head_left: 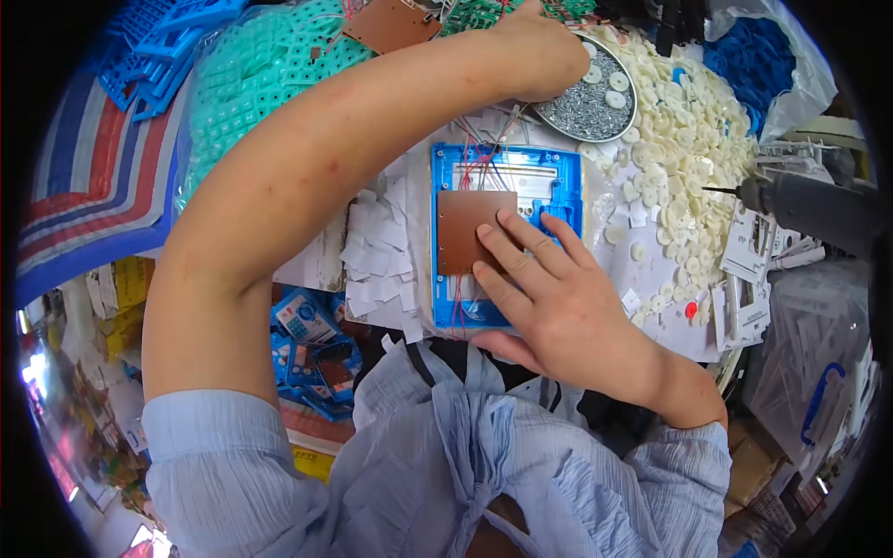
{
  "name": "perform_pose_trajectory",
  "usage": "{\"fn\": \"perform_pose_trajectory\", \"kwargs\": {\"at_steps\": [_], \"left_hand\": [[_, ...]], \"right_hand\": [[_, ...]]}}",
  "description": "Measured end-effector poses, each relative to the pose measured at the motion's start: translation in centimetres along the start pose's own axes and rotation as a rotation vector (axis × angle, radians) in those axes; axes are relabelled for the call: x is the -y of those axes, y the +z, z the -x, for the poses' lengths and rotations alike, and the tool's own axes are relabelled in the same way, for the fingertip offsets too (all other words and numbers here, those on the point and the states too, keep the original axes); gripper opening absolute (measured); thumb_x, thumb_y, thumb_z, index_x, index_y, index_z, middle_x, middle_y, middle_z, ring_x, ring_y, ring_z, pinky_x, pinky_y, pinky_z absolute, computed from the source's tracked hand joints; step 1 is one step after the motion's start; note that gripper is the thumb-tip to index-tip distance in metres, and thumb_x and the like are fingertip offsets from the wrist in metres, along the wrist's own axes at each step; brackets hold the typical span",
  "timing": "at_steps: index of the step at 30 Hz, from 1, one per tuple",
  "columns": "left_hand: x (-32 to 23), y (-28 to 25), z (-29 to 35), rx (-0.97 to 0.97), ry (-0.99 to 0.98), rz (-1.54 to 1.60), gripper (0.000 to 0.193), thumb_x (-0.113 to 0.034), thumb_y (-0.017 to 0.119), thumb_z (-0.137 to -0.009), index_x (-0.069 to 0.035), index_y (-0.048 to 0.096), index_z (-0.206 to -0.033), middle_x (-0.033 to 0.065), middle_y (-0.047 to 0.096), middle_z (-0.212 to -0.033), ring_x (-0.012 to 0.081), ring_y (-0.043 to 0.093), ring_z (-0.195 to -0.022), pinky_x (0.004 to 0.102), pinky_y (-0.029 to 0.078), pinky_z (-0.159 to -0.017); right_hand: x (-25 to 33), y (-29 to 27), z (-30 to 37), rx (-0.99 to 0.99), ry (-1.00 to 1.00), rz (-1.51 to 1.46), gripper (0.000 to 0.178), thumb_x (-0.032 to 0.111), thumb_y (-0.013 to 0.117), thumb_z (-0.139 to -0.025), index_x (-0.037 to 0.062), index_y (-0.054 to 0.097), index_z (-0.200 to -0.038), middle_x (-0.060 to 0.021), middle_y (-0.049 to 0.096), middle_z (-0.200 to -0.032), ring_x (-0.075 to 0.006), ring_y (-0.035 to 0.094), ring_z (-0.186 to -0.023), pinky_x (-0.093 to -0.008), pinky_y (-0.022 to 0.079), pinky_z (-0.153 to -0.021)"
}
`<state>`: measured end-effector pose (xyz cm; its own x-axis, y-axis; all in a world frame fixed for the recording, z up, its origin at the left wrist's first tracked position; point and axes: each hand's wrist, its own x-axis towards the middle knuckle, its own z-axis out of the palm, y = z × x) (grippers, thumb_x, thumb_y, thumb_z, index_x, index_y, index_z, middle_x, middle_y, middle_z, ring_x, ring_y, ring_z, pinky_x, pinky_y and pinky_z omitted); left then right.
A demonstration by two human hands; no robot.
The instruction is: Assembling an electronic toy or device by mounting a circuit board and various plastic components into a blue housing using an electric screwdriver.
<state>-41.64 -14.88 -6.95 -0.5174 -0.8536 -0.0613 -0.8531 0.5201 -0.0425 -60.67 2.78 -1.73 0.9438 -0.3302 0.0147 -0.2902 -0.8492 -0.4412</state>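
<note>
My right hand [558, 302] lies with fingers spread, its fingertips on a brown circuit board [460, 219]. That board rests inside a blue plastic casing [575, 186], with thin red, white and dark wires [479, 167] running from its upper edge. My left arm stretches across to the far side, where my left hand [549, 56] is at the round metal dish [595, 132] of small screws. Several white plastic discs [616, 99] lie on the screws. The left hand's fingers are mostly hidden behind its back, so whether they hold anything does not show.
Cream plastic discs [684, 139] are heaped at the right, near a dark electric screwdriver [791, 200]. Teal plastic parts [265, 93] pile up at the far left, beside blue casings [158, 46]. White paper slips [379, 256] lie left of the casing; another brown board [395, 26] sits at the back.
</note>
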Motion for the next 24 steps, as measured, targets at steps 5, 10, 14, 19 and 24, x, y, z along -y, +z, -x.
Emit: {"fn": "perform_pose_trajectory", "kwargs": {"at_steps": [5, 10, 14, 19, 24], "left_hand": [[0.1, -0.9, 1.7, -0.038, -0.048, -0.069, 0.022, -0.018, 0.06, -0.09, -0.008, 0.079, -0.094, 0.0146, 0.078, -0.098, 0.0295, 0.074, -0.097, 0.0485, 0.045, -0.093], [0.3, -2.1, -0.1, -0.149, -0.101, 0.117, 0.025, -0.026, 0.063, -0.092, -0.006, 0.078, -0.095, 0.0155, 0.078, -0.098, 0.0328, 0.074, -0.096, 0.0529, 0.047, -0.091], [0.6, -3.4, 2.6, -0.24, -0.078, 0.238, 0.026, -0.026, 0.066, -0.09, -0.001, 0.076, -0.089, 0.0211, 0.075, -0.093, 0.0383, 0.073, -0.091, 0.0554, 0.049, -0.087], [-1.4, -7.1, 9.2, -0.332, -0.014, 0.423, 0.024, -0.025, 0.068, -0.088, -0.002, 0.072, -0.083, 0.0194, 0.072, -0.088, 0.0367, 0.071, -0.086, 0.0513, 0.051, -0.081], [-7.8, -4.9, 17.5, -0.5, 0.023, 0.504, 0.019, -0.023, 0.073, -0.091, -0.008, 0.062, -0.088, 0.0062, 0.062, -0.085, 0.0273, 0.06, -0.084, 0.0447, 0.04, -0.089]], "right_hand": [[-0.5, -5.6, 1.4, -0.177, -0.142, -0.124, 0.052, 0.036, 0.078, -0.085, 0.0004, 0.067, -0.121, -0.0262, 0.059, -0.137, -0.0473, 0.055, -0.129, -0.0601, 0.045, -0.105], [-3.2, -11.6, 9.6, -1.276, -0.202, 0.024, 0.04, 0.037, 0.061, -0.1, 0.0072, 0.056, -0.127, -0.0116, 0.057, -0.122, -0.0258, 0.057, -0.108, -0.0404, 0.049, -0.089], [-7.6, -12.8, 7.9, -1.19, -0.142, -0.737, 0.041, 0.029, 0.063, -0.097, 0.0011, 0.055, -0.125, -0.0126, 0.057, -0.111, -0.0282, 0.059, -0.101, -0.0509, 0.044, -0.096], [-10.3, -11.7, 5.5, -0.578, -0.172, -1.031, 0.062, 0.029, 0.075, -0.09, 0.006, 0.05, -0.141, -0.0093, 0.048, -0.121, -0.0212, 0.052, -0.099, -0.0503, 0.042, -0.105], [-6.9, -9.6, -0.1, -0.452, -0.217, -1.04, 0.051, 0.026, 0.076, -0.09, 0.0115, 0.05, -0.132, -0.0095, 0.057, -0.106, -0.0172, 0.056, -0.083, -0.0407, 0.053, -0.085]]}}
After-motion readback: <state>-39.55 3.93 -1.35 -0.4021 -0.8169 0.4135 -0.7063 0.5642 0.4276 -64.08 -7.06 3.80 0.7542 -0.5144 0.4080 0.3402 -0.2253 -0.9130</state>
